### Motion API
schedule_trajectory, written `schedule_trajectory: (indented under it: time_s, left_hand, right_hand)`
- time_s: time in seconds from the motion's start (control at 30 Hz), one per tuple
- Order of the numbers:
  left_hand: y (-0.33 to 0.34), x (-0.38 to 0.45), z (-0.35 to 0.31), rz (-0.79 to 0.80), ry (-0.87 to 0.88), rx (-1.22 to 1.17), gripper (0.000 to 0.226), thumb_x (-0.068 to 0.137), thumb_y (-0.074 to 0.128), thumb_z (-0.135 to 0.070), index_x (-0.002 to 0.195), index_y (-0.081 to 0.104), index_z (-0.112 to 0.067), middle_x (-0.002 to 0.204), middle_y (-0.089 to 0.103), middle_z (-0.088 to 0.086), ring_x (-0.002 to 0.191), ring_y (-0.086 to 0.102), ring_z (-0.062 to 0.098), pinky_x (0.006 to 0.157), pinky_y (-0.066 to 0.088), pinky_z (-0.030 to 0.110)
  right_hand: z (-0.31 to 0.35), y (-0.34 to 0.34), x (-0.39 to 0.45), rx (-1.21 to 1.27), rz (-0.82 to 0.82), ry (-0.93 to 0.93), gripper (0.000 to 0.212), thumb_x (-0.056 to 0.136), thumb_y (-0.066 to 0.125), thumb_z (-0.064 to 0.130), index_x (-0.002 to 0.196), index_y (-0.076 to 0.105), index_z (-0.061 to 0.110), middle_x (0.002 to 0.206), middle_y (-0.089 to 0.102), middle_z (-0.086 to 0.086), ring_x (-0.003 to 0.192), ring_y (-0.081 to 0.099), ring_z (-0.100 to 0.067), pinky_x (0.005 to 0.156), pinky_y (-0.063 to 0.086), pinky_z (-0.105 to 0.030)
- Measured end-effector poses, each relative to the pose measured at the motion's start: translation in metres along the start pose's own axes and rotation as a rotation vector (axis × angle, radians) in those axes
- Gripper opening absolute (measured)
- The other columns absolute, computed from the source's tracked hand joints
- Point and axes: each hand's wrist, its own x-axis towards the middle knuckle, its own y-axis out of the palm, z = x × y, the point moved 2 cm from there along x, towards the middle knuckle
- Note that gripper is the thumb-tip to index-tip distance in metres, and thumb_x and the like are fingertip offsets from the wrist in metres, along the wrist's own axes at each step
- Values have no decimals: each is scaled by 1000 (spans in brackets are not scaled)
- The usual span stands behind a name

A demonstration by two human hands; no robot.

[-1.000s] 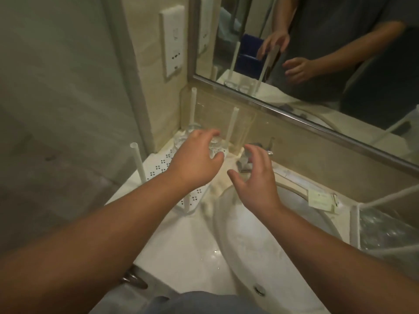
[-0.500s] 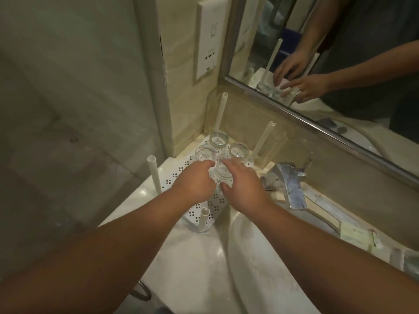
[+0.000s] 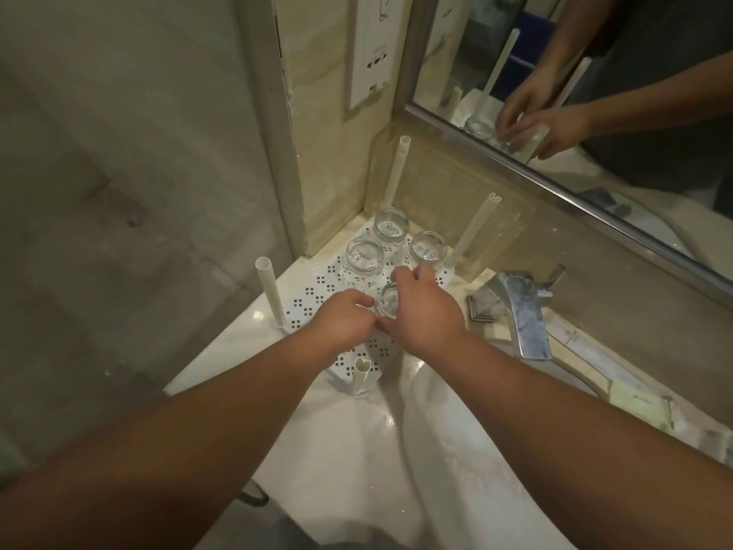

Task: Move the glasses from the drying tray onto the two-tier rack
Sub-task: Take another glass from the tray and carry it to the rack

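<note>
While both hands' fingers grip one glass (image 3: 386,301) on perforated tray (image 3: 313,299), white counter (image 3: 349,450) sits btwn mirror (image 3: 595,73) & tiled wall.

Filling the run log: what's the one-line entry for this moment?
both hands on nearest glass | three glasses behind | tray | none moved yet

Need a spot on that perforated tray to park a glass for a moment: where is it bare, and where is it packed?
Bare: the tray's left strip between the front-left post and the left hand, and the near corner by the short post. Packed: the far end, with three glasses, and the middle, where both hands, right, close round a fourth.
</note>
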Motion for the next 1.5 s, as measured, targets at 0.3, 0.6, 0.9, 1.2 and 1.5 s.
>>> schedule_trajectory:
  time_s: [0.3, 0.6, 0.9, 1.2, 1.5]
  left_hand:
    - [-6, -12, 1, -23, -124, -370, 8, 95, 53, -11, 93, 61, -12, 89, 61, 9, 75, 64, 28, 60, 48, 31]
    - [-8, -38, -24, 13, -109, -529, 14, 91, 56, -25, 93, 63, -13, 85, 71, 7, 60, 69, 25, 63, 52, 33]
    - [-10, -79, -65, 294, -163, -865, 66, 98, 51, -52, 127, 51, 8, 106, 66, 22, 82, 68, 33, 65, 62, 42]
    - [-14, -124, -85, 475, -205, -869, 72, 82, 69, -63, 121, 63, -3, 84, 73, 16, 70, 73, 31, 60, 61, 41]
    - [-12, -139, -83, 332, -7, -753, 53, 79, 77, -49, 117, 64, -14, 88, 75, 12, 72, 74, 28, 58, 59, 36]
  right_hand:
    - [3, -11, -6, 34, -27, -3, 59, 75, 73, 47, 124, 51, 24, 119, 48, -4, 92, 62, -30, 68, 44, -31]
    - [12, -79, -28, 90, -324, -75, 60, 70, 74, 51, 121, 55, 25, 110, 50, 1, 83, 61, -22, 67, 38, -27]
    - [32, -125, -66, -42, -444, -198, 58, 74, 75, 44, 123, 51, 26, 111, 45, 2, 73, 55, -21, 63, 43, -30]
    - [53, -140, -109, -138, -511, -238, 57, 73, 75, 41, 122, 51, 22, 111, 41, 0, 70, 51, -20, 54, 42, -31]
    - [41, -134, -134, 316, -498, -118, 61, 76, 62, 56, 128, 42, 31, 123, 42, 11, 100, 47, -3, 79, 40, -22]
